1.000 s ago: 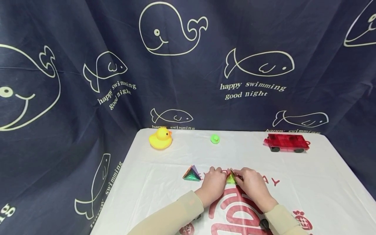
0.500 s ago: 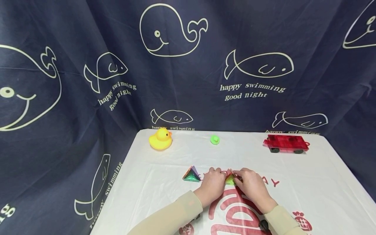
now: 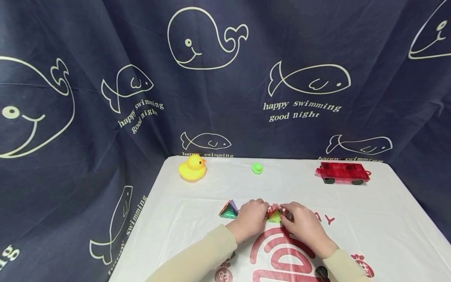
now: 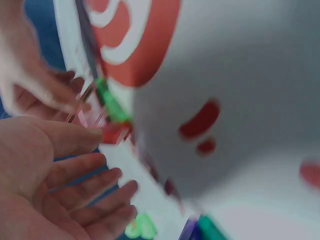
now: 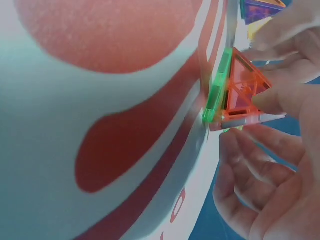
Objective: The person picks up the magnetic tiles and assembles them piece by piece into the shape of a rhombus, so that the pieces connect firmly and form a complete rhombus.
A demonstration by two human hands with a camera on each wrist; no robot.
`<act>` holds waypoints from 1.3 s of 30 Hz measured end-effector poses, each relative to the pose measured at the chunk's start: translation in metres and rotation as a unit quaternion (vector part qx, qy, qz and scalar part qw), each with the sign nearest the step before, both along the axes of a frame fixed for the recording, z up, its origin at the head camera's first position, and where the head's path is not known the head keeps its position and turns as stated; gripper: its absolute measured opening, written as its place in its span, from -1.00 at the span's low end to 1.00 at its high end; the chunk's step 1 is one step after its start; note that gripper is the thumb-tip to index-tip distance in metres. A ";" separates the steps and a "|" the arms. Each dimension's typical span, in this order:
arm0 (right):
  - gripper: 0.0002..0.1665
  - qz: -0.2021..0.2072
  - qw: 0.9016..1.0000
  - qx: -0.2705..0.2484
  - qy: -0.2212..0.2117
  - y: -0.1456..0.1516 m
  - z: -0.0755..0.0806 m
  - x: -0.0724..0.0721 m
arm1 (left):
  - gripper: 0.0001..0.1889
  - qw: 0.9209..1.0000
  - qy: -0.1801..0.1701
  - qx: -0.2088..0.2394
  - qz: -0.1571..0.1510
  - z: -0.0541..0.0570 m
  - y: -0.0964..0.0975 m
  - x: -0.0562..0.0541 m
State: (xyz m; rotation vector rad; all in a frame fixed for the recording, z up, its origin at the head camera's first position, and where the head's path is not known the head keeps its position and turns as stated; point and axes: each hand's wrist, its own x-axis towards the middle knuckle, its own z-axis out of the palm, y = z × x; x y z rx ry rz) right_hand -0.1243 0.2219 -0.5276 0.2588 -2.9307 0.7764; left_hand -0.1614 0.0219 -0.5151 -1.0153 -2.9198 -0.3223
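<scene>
A small pyramid of see-through magnetic tiles [image 3: 274, 217], yellow-green and red, stands on the table between both hands. My right hand [image 3: 302, 222] pinches a red triangular tile [image 5: 242, 85] of it; the thumb lies on its face and the forefinger is near its lower edge. My left hand [image 3: 249, 219] is close on the pyramid's left side. In the left wrist view its fingers [image 4: 95, 192] are spread and loosely extended, with the thumb near the red tile; whether it touches is unclear. Left of that hand stands a second tile pyramid [image 3: 228, 210], green, orange and purple.
A yellow rubber duck [image 3: 192, 168], a small green duck [image 3: 257, 169] and a red tile car base with black wheels [image 3: 343, 173] stand along the back of the white table cover [image 3: 197, 196]. Dark parts [image 3: 322, 272] show beside the right sleeve. A navy curtain [image 3: 225, 105] hangs behind.
My left hand has shifted slightly left, showing more of the red and yellow-green pyramid. The right hand stays beside that pyramid with little movement.
</scene>
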 end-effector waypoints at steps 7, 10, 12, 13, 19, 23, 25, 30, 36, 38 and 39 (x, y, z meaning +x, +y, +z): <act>-0.61 0.010 1.000 -0.003 -0.016 0.012 0.005 0.001 | -0.69 0.997 0.019 0.071 0.009 0.029 -0.031 -0.020; -0.64 0.011 1.000 0.005 -0.009 0.019 0.006 0.000 | -0.68 0.995 0.014 0.090 0.028 0.035 -0.051 -0.029; -0.65 0.011 1.000 0.010 -0.003 0.023 0.005 -0.001 | -0.68 0.994 0.007 0.103 0.040 0.036 -0.066 -0.036; -0.65 0.011 1.000 0.013 -0.001 0.025 0.005 -0.002 | -0.68 0.993 0.004 0.108 0.046 0.035 -0.073 -0.039; -0.63 0.015 1.000 0.013 -0.011 0.030 0.006 -0.008 | -0.67 0.989 -0.037 0.126 0.062 0.021 -0.115 -0.055; -0.61 0.028 0.999 -0.002 -0.019 0.027 0.007 -0.011 | -0.63 0.988 -0.062 0.127 0.065 0.007 -0.134 -0.058; -0.58 0.040 0.999 -0.004 -0.018 0.024 0.007 -0.013 | -0.63 0.988 -0.065 0.123 0.065 0.000 -0.140 -0.056; -0.48 0.089 0.996 0.001 0.011 0.016 0.005 -0.018 | -0.55 0.991 -0.066 0.110 0.041 -0.013 -0.149 -0.049; -0.38 0.160 0.986 -0.011 0.044 0.010 0.001 -0.025 | -0.42 0.995 -0.051 0.087 0.007 -0.018 -0.150 -0.043; -0.37 0.181 0.982 -0.014 0.052 0.008 0.000 -0.027 | -0.42 0.996 -0.049 0.078 0.001 -0.020 -0.150 -0.043; -0.38 0.189 0.980 -0.013 0.056 0.007 -0.001 -0.028 | -0.42 0.996 -0.051 0.074 -0.001 -0.020 -0.150 -0.043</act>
